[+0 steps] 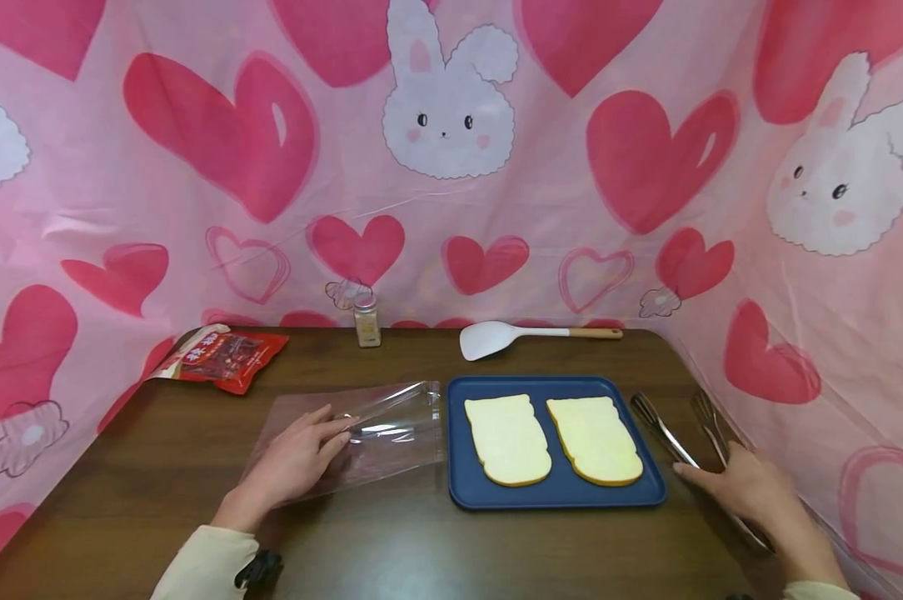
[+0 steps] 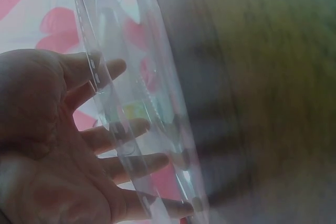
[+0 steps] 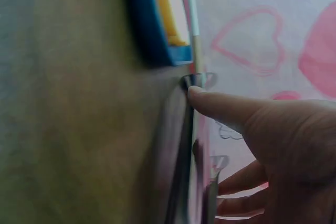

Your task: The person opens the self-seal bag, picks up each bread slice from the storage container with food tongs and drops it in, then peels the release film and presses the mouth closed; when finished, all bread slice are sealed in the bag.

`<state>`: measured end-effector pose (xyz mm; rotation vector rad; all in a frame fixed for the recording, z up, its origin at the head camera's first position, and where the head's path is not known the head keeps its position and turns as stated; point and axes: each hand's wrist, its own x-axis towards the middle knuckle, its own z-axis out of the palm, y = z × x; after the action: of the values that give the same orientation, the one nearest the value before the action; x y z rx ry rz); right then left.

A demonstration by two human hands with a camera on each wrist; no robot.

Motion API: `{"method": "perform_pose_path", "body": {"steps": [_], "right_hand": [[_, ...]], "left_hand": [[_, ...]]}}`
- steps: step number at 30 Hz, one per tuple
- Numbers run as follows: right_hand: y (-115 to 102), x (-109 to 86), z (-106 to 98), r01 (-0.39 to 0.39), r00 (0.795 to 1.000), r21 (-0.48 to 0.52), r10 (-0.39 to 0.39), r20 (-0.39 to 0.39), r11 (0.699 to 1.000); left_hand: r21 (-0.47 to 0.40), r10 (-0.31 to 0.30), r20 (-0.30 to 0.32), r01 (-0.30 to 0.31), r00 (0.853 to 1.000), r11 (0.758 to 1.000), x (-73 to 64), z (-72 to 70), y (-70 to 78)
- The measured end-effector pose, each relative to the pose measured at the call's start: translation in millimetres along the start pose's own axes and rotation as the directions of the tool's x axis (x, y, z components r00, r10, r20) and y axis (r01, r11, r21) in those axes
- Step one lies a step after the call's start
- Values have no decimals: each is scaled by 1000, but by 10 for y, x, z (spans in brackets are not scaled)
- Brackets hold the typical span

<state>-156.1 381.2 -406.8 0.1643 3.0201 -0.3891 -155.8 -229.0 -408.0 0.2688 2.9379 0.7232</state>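
Observation:
A clear plastic bag (image 1: 410, 437) lies flat left of the blue tray. My left hand (image 1: 297, 458) rests on it with fingers spread and fairly straight; in the left wrist view the bag (image 2: 157, 85) stretches along those fingers. At the tray's right side lie metal tongs (image 1: 681, 448), their arms apart and heads pointing away from me. My right hand (image 1: 759, 492) holds the tongs across their arms, thumb on the left arm and fingers at the right one. The right wrist view shows the thumb (image 3: 226, 106) against the tongs; the fingertips are partly hidden.
Two slices of bread (image 1: 507, 442) lie side by side on the blue tray (image 1: 556, 498). Behind it is a white spatula (image 1: 489, 339) with a wooden handle. A seasoning jar (image 1: 366, 322) and a red food packet (image 1: 226, 357) stand farther left. Heart-patterned cloth (image 1: 451, 250) encloses the table.

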Motion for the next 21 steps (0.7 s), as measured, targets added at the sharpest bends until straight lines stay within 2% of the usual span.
{"method": "perform_pose_path", "body": {"steps": [12, 16, 21], "right_hand": [[56, -98, 56, -57, 997, 8, 57, 50, 998], [42, -100, 32, -65, 997, 40, 66, -25, 997], [-68, -127, -40, -80, 987, 64, 88, -135, 995]], "left_hand": [[2, -10, 16, 10, 1000, 1000, 11, -20, -14], [5, -7, 16, 7, 1000, 1000, 10, -17, -19], [11, -2, 14, 2, 1000, 1000, 20, -16, -23]]}}
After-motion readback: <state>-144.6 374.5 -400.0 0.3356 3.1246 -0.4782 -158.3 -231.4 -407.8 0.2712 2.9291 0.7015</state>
